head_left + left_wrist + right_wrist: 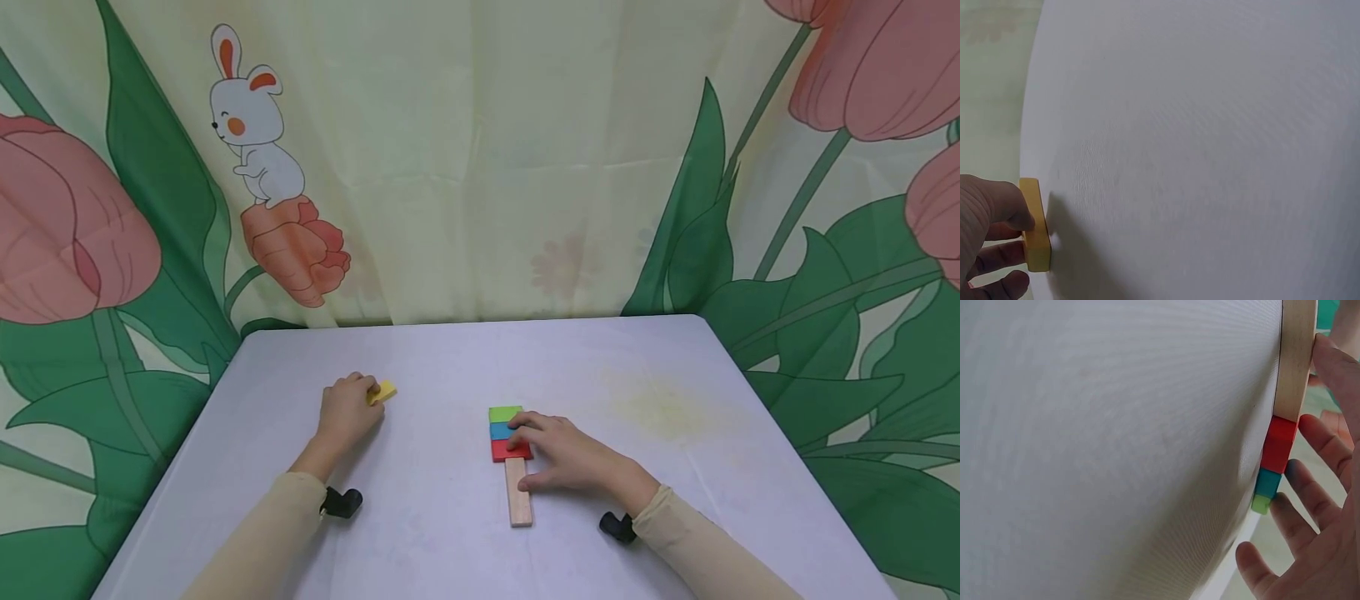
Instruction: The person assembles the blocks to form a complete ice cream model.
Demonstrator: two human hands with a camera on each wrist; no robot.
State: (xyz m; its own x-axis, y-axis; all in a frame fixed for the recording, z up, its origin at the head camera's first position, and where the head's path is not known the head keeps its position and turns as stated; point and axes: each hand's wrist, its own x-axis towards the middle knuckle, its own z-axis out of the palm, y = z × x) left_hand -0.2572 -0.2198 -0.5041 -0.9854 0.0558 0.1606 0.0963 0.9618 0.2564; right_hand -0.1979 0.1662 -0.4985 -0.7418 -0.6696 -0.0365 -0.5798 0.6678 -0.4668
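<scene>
My left hand (351, 408) pinches a yellow block (386, 391) at the left of the table; in the left wrist view the thumb lies against the yellow block (1036, 234). Near the middle, a green block (505, 413), a blue block (498, 431) and a red block (508, 451) lie in a row, sides together. Below the red one a long plain wooden block (517, 496) points toward me. Over these blocks rests my right hand (566, 450), fingers spread and loosely bent. Its fingertips touch the row, and its thumb is beside the wooden block (1297, 356).
A white cloth covers the table (435, 533), with a faint yellowish stain (663, 408) at the right. Behind it hangs a curtain (480, 167) printed with tulips and a rabbit. Black wrist cameras sit by the left cuff (343, 502) and the right cuff (652, 508).
</scene>
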